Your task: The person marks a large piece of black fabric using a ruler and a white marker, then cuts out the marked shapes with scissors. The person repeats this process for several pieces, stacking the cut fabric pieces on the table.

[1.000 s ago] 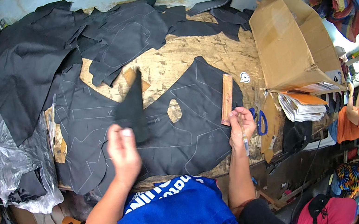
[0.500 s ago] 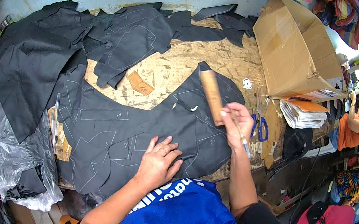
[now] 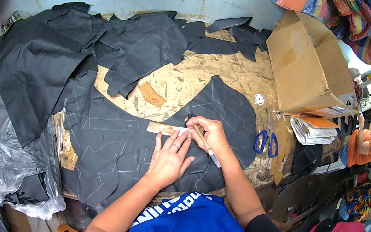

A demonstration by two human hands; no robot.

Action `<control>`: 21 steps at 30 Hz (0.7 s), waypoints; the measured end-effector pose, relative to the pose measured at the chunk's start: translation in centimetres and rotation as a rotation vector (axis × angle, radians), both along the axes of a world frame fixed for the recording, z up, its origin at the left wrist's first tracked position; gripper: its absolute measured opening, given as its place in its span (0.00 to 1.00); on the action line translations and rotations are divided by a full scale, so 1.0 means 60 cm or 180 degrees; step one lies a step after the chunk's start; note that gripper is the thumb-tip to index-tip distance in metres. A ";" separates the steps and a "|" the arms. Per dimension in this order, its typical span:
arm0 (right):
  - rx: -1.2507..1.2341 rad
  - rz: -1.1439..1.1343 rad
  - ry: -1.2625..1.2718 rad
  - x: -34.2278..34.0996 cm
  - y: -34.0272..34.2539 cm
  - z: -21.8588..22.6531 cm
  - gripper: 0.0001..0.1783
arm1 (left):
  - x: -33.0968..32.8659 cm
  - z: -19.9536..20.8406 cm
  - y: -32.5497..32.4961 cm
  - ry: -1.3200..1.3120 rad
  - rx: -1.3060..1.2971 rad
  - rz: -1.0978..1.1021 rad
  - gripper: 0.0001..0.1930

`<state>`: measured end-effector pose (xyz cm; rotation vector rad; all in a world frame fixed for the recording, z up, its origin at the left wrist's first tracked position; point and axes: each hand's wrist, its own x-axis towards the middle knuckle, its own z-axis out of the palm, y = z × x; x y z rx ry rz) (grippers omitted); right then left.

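A large black leather-like sheet point(image 3: 120, 163) with pale drawn outlines lies over the near part of the table. On it rests a flat tan strip point(image 3: 157, 128), a straight-edged pattern piece, slanting down to the right. My left hand point(image 3: 170, 159) lies flat, fingers spread, its fingertips pressing on the strip. My right hand point(image 3: 213, 133) is closed around a slim pen point(image 3: 214, 158), with the clear end toward me. Its tip, by the strip's right end, is hidden by my fingers. Just beyond that hand sits a small dark item point(image 3: 187, 117), too small to make out.
Blue-handled scissors point(image 3: 272, 145) lie at right, near an open cardboard box point(image 3: 298, 61) and folded papers point(image 3: 313, 130). A small brown piece point(image 3: 151, 94) lies on the wooden tabletop point(image 3: 179, 78). Black scraps point(image 3: 143, 47) pile up behind. Clear plastic point(image 3: 23, 166) covers the left side.
The tan strip, held upright in my right hand before, now lies on the black sheet under my left fingertips. My right hand has moved left with the pen, close to my left.
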<state>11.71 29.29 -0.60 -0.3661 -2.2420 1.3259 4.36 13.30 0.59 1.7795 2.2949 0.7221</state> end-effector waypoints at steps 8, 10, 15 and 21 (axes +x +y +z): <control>-0.1481 -0.0682 0.0352 0.022 0.031 -0.006 0.09 | -0.001 -0.005 -0.003 0.0250 -0.0266 -0.0115 0.30; -0.1502 -0.0610 0.0367 0.028 0.033 -0.006 0.09 | -0.001 -0.005 -0.001 0.0211 -0.0277 -0.0139 0.30; 0.0246 -0.0509 0.0020 0.032 0.032 0.003 0.16 | 0.000 -0.006 0.001 0.0233 -0.0308 -0.0186 0.31; 0.0588 -0.0496 -0.0072 0.031 0.031 0.011 0.16 | 0.000 -0.006 0.001 0.0156 -0.0315 -0.0197 0.30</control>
